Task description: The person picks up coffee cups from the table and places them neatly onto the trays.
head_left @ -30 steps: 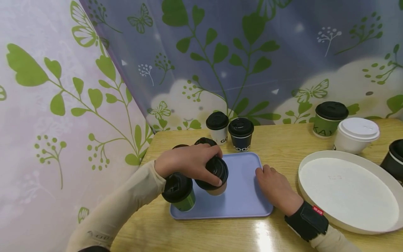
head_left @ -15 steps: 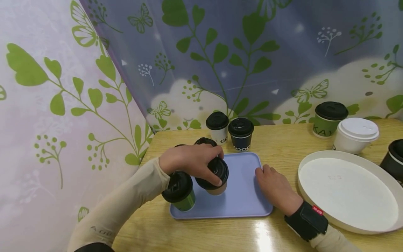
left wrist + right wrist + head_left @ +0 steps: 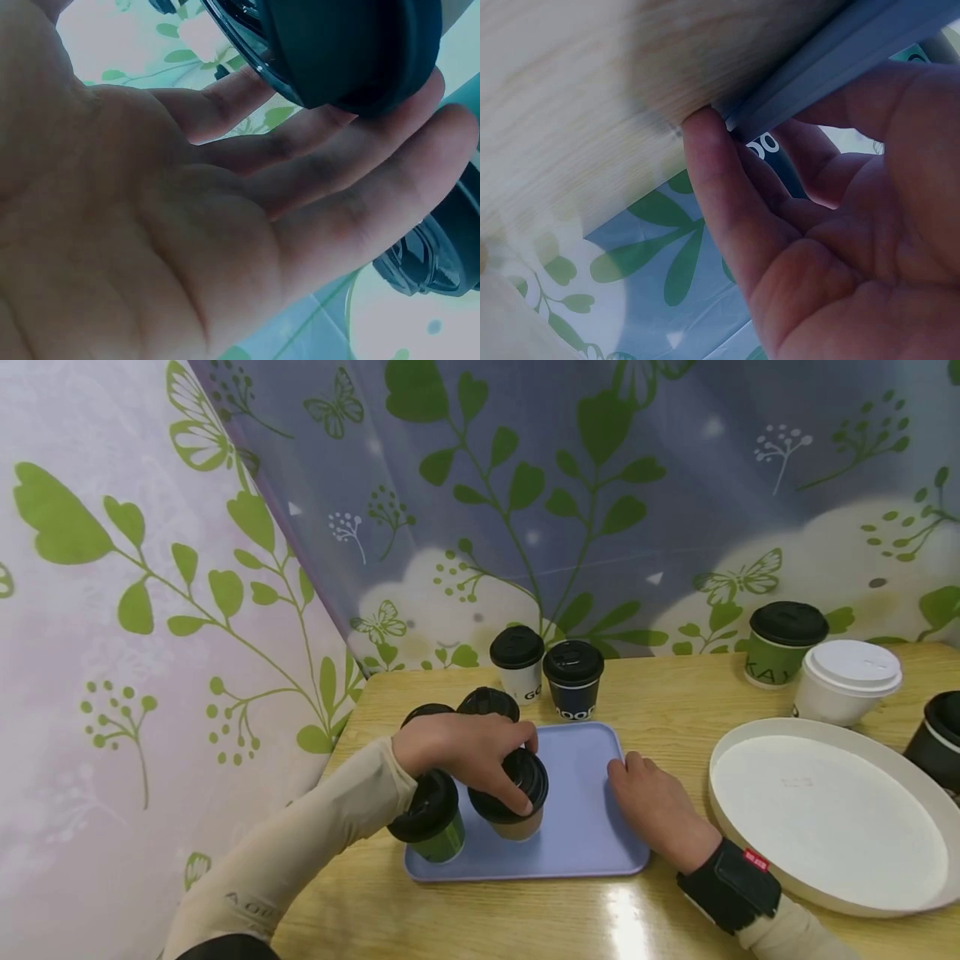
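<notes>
My left hand (image 3: pixel 468 752) reaches over the left half of a lilac tray (image 3: pixel 577 802) and grips a brown paper coffee cup (image 3: pixel 519 829) by its black lid, thumb on the near side. In the left wrist view the dark lid (image 3: pixel 352 52) lies against the fingers. The cup is upright, close over the tray. A green cup with a black lid (image 3: pixel 442 842) stands beside it at the tray's near left corner. Two more black lids (image 3: pixel 489 702) show behind the hand, their cups mostly hidden. My right hand (image 3: pixel 656 806) holds the tray's right edge between thumb and fingers.
Behind the tray stand a white cup (image 3: pixel 519 681) and a navy cup (image 3: pixel 573 693), both black-lidded. A large round white tray (image 3: pixel 825 810) lies to the right, with a green cup (image 3: pixel 772 660), a white-lidded cup (image 3: pixel 832 697) and a black cup (image 3: pixel 937 747) around it.
My left hand has shifted slightly right, and the brown cup has come a little lower and nearer. The right hand and the tray stay in place.
</notes>
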`<state>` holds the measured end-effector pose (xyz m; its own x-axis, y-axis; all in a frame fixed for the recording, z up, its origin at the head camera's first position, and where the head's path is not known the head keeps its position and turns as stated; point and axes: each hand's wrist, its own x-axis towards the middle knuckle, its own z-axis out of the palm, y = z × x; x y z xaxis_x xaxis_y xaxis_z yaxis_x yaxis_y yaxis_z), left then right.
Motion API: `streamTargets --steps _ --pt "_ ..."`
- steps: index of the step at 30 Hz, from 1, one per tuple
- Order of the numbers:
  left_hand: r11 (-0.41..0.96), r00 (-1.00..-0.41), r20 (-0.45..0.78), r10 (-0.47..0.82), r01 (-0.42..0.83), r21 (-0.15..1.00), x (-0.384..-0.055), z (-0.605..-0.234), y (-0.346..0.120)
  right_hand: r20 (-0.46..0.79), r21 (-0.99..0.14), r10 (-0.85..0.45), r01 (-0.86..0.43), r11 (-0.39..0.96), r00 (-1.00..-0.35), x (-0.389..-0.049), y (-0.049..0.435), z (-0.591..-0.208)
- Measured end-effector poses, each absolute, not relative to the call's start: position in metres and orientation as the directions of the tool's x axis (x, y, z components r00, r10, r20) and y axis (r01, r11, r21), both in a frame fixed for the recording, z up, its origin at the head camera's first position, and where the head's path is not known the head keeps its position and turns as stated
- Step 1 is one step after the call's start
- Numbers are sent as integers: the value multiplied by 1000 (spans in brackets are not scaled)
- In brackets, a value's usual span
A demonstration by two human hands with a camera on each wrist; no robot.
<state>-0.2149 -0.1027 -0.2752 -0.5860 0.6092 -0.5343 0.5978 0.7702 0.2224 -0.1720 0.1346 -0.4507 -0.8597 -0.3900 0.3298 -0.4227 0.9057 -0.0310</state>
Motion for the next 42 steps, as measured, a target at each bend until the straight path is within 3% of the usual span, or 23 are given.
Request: streamTargets --steps 42 --pt "803 -593 -597 540 577 153 -217 -287 -107 356 -30 -395 -432 901 -847 -172 135 -451"
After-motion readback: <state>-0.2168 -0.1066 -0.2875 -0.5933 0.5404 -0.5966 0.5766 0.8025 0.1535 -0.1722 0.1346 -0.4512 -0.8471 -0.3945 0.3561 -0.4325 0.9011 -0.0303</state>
